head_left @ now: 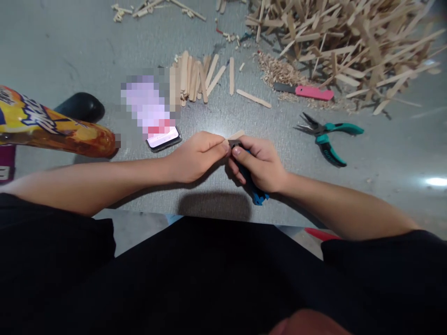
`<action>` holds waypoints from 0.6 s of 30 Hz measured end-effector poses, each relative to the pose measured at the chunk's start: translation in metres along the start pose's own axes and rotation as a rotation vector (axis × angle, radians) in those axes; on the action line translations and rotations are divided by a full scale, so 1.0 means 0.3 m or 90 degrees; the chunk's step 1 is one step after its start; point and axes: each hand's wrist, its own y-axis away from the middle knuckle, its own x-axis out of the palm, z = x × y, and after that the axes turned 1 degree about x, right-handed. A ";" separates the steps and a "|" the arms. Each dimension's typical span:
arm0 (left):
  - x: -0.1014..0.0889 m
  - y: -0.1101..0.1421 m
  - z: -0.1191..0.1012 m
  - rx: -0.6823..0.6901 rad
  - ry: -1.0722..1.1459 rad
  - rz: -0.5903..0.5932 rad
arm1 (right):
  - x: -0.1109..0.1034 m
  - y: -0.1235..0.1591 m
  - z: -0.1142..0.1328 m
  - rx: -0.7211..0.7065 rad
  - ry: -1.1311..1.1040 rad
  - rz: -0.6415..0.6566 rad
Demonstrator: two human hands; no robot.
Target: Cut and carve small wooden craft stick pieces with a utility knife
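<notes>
My left hand (199, 156) is closed, thumb and fingers pinching one end of a wooden craft stick (238, 135) just above the table. My right hand (261, 163) wraps round a blue-and-black utility knife (248, 179), its thumb near the metal end. That metal end meets the stick close to my left fingertips. Part of the stick is hidden by my fingers. Beyond my hands lies a row of loose craft sticks (192, 77), with a single stick (253, 98) lying apart on its right.
A phone (162, 139), partly blurred out, lies left of my hands. A drink bottle (59, 128) lies beside a dark rounded object (84, 107). Teal-handled pliers (324, 132), a pink-handled folding tool (314, 92), wood shavings (279, 70) and a large stick pile (342, 46) occupy the right side.
</notes>
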 end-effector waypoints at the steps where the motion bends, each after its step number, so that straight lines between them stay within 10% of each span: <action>1: 0.001 0.001 0.001 0.003 0.006 -0.004 | 0.003 0.000 -0.007 -0.006 -0.012 -0.007; 18: 0.030 0.025 0.000 -0.006 -0.226 -0.114 | 0.019 0.016 -0.019 -0.015 0.021 -0.063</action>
